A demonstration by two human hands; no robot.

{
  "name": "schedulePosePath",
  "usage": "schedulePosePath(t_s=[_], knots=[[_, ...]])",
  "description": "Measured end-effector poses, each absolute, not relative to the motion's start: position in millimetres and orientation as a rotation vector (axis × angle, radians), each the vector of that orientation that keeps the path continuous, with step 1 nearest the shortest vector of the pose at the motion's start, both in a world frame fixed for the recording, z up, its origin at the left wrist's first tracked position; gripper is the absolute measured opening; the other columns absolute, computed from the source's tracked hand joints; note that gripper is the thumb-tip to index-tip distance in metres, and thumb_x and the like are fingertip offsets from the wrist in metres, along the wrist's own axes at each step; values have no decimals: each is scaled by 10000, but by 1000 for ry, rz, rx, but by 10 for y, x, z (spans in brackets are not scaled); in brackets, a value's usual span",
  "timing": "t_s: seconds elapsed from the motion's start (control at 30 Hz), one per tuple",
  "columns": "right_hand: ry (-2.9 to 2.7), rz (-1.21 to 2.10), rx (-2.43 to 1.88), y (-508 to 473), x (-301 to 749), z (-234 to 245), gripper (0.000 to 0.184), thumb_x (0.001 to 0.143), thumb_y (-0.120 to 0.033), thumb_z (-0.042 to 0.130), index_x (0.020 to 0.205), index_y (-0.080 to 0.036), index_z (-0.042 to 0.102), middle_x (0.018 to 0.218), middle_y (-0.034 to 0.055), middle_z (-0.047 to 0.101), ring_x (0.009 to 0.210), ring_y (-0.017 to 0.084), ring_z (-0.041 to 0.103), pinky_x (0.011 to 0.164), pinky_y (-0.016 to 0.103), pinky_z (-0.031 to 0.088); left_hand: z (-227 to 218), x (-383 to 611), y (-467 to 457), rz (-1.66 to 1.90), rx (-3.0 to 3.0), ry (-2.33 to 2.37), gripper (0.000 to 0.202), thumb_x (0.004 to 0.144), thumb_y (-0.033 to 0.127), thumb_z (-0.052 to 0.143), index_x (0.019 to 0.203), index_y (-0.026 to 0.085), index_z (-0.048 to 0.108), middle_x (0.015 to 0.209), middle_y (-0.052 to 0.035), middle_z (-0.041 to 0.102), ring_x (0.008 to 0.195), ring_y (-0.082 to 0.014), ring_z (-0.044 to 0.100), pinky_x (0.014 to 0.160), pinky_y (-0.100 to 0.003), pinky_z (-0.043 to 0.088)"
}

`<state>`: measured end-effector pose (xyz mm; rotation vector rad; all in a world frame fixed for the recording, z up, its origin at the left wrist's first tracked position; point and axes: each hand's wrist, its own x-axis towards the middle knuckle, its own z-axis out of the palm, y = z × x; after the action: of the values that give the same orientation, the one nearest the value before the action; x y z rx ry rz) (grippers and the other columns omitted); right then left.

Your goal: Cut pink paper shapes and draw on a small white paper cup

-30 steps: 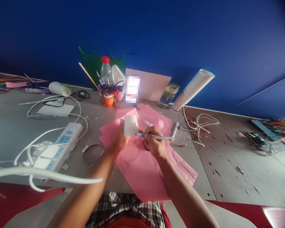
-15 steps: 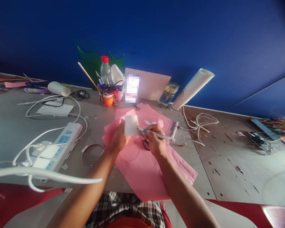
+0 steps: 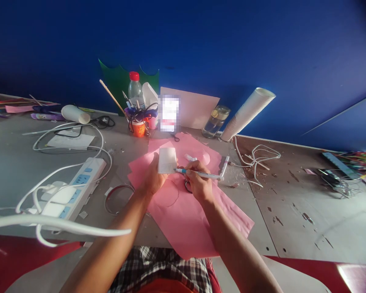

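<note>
My left hand point(image 3: 154, 177) grips a small white rectangular piece point(image 3: 167, 160), card or paper by its look, along its left and lower edges. Between the fingers of my right hand point(image 3: 199, 182) is a white marker point(image 3: 209, 175) with a blue section near its tip. The tip points left and is at or very near the lower right of the white piece; whether it touches I cannot tell. Both hands are above large pink paper sheets point(image 3: 183, 219). Beside my right hand a dark scissors handle point(image 3: 188, 186) shows, the rest hidden.
A power strip point(image 3: 82, 185) with white cables lies left, near a roll of tape point(image 3: 118, 199). At the back stand a cup of pens point(image 3: 138, 128), a lit phone point(image 3: 169, 114), a glass jar point(image 3: 215, 122) and a leaning stack of paper cups point(image 3: 247, 114).
The marker and my right hand have shifted slightly left and down. My left hand has moved the white piece a little left, and the piece is turned slightly.
</note>
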<state>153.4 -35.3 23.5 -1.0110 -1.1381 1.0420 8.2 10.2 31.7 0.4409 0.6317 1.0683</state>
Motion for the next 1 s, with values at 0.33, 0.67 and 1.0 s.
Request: schedulePosePath(t_s=[0.33, 0.67, 1.0], knots=[[-1082, 1099, -931, -340, 1534, 232, 77, 757, -278, 640, 709, -234, 598, 567, -61, 485, 515, 121, 389, 603, 313, 401, 289, 65, 163, 1064, 353, 635, 533, 990, 583, 423, 959, 133, 707, 773, -90, 723, 822, -234, 713, 814, -355, 562], [-969, 1060, -972, -335, 1494, 307, 84, 751, -299, 645, 732, -233, 597, 577, -53, 523, 544, 130, 450, 559, 278, 361, 190, 43, 172, 1064, 371, 600, 438, 988, 515, 493, 925, 143, 714, 819, -83, 754, 809, -217, 723, 837, -339, 561], [-999, 1051, -1009, -368, 1479, 353, 68, 767, -292, 637, 753, -239, 597, 611, -44, 542, 557, 137, 455, 541, 276, 358, 168, 35, 168, 1023, 379, 603, 489, 987, 544, 477, 972, 123, 724, 845, -111, 765, 949, -264, 731, 903, -371, 553]])
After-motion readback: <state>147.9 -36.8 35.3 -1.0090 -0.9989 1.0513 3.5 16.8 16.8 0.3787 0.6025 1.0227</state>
